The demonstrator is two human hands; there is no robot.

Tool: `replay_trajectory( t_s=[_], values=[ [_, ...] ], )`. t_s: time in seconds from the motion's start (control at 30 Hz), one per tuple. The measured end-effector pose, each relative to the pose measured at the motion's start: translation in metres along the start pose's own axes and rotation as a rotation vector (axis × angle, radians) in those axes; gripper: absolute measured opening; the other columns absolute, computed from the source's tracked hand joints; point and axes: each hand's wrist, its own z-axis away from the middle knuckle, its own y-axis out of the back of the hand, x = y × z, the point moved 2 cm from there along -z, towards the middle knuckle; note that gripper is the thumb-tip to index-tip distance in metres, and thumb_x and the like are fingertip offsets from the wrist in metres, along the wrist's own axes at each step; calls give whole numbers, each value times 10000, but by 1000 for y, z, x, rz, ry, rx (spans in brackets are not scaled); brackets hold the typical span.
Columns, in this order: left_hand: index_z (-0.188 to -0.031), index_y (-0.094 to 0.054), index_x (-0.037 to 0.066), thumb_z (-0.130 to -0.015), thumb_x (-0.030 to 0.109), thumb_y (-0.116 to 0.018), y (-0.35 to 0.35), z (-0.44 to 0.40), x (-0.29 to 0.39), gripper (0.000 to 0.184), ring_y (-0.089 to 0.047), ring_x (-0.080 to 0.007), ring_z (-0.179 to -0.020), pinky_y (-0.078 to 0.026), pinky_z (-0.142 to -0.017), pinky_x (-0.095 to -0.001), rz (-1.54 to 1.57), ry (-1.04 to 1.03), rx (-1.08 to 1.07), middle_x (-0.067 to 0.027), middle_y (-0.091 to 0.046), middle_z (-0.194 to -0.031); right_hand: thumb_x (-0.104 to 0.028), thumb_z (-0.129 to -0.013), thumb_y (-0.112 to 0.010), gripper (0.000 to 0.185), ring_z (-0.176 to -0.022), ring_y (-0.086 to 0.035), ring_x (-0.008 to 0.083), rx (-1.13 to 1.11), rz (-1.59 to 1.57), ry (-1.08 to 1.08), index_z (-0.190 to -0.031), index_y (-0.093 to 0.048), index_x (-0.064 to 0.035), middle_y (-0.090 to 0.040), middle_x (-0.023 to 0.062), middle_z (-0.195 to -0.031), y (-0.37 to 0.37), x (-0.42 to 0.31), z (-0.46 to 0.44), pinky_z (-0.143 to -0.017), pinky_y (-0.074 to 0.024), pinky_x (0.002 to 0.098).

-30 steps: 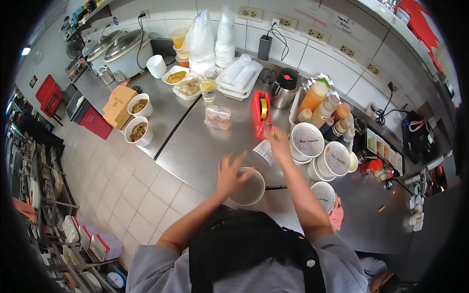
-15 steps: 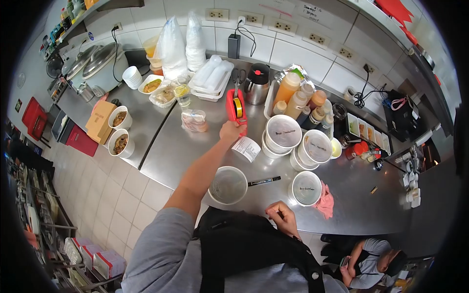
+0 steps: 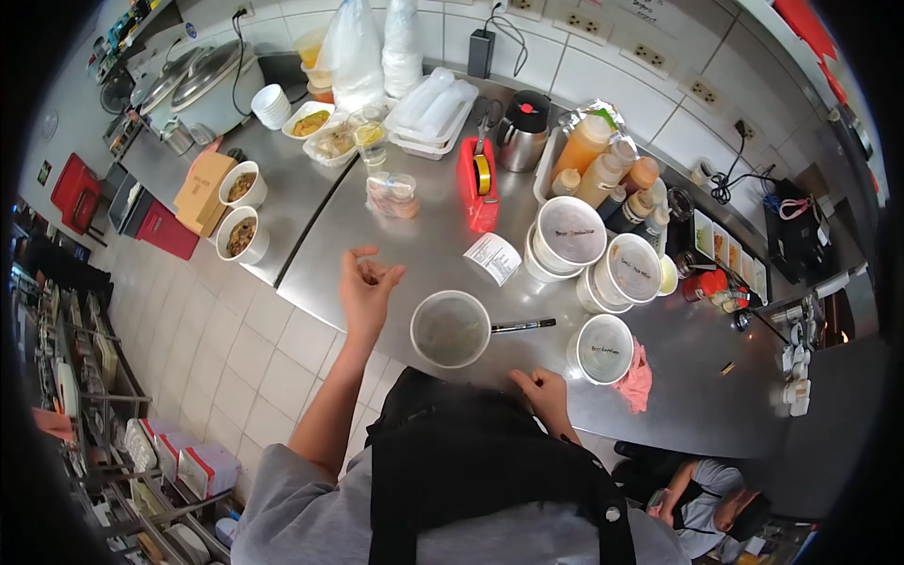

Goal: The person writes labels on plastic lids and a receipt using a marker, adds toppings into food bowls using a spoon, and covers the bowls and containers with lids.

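A round plastic tub [image 3: 450, 330] is standing upright on the steel surface [image 3: 424, 254], close to its near edge, between the person's hands. Its white rim is circling a cloudy, greyish middle, and its circular top is facing upward. A black marker [image 3: 529, 325] with a pale band is lying just to the right of the tub; its long axis is running left to right, with the right end angling slightly toward the far side. Which end is wearing the cap, I cannot tell.

The left hand [image 3: 370, 290] is hovering left of the tub, its grip partly open, the fingers bending loosely and the thumb pointing right. The right hand [image 3: 543, 390] is hanging near the edge, nearer than the marker, with its fingers curling inward; whether that grip is fully closed, I cannot tell.

Beyond the tub, a white printed label [image 3: 492, 259] is curving upward slightly. Farther off, a red tape dispenser [image 3: 479, 211] is holding a yellow roll [image 3: 483, 174], its long axis running near to far. Right of the marker, a handwritten-lidded tub [image 3: 603, 350] is standing beside a pink cloth [image 3: 637, 379].
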Motion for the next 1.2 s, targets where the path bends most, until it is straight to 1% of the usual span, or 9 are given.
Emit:
replay_trajectory(
  t_s=[0.07,0.27,0.33,0.47,0.53,0.87,0.97,1.03,1.2],
  values=[
    [-1177,-448,33,-830,12,-711,1,12,-70,436,-569,-109,-632,-462,-584,-250,-298,52,51,-29,-600,-718,-512,-784,-712,511,-501,-513,307,17,321,47,-650,-580,-36,-539,143,-559,-16,5,-18,-506,-401,408],
    [-1281,-435,41,-805,54,-725,-40,56,-142,557,-543,-135,-598,-451,-567,-291,-77,175,52,-33,-560,-669,-470,-826,-645,429,-681,-621,368,42,443,233,-683,-629,-67,-629,155,-678,-67,10,-64,-600,-453,478],
    [-1396,-374,69,-848,136,-700,-35,47,-135,641,-560,-188,-618,-465,-610,-333,-613,-406,57,-63,-556,-665,-450,-828,-647,403,-687,-626,367,-1,475,224,-692,-634,-70,-633,153,-683,-64,9,-66,-606,-459,479],
    [-1381,-447,71,-927,293,-618,-21,35,-129,534,-610,-258,-732,-466,-687,-374,-1048,-580,77,-126,-625,-772,-416,-827,-652,353,-693,-629,370,-82,539,155,-713,-645,-81,-638,148,-690,-60,5,-65,-613,-464,484],
    [-1250,-580,57,-972,409,-519,-17,25,-155,453,-630,-322,-906,-466,-799,-392,-90,387,-168,-207,-657,-944,-401,-825,-656,337,-695,-630,370,-56,526,167,-716,-646,-82,-639,147,-691,-59,5,-62,-615,-466,483],
    [-1210,-507,14,-999,429,-472,-40,85,-69,466,-550,-157,-968,-430,-869,-320,-21,207,-374,-78,-598,-994,-307,-808,-677,233,-693,-627,368,19,429,209,-755,-656,-81,-647,149,-713,-62,30,-64,-630,-474,473],
    [-1269,-404,57,-951,438,-541,-32,81,-71,514,-526,-171,-1026,-417,-894,-317,121,479,-543,-80,-553,-1018,-318,-811,-674,248,-696,-626,361,64,414,265,-739,-647,-82,-649,139,-729,-61,24,-67,-625,-477,450],
    [-1210,-394,68,-909,408,-598,-28,81,-72,498,-545,-160,-915,-436,-894,-314,436,616,-369,-66,-538,-915,-348,-817,-678,282,-679,-627,339,-76,413,220,-764,-640,-74,-650,130,-729,-52,7,-71,-619,-476,432],
    [-1388,-403,-7,-869,470,-582,-20,81,-54,727,-553,-313,-1193,-470,-1000,-432,888,753,-396,-200,-513,-1336,-461,-845,-689,462,-661,-611,181,-302,316,125,-885,-569,-17,-637,90,-728,-33,-18,-93,-591,-460,343]
  ],
)
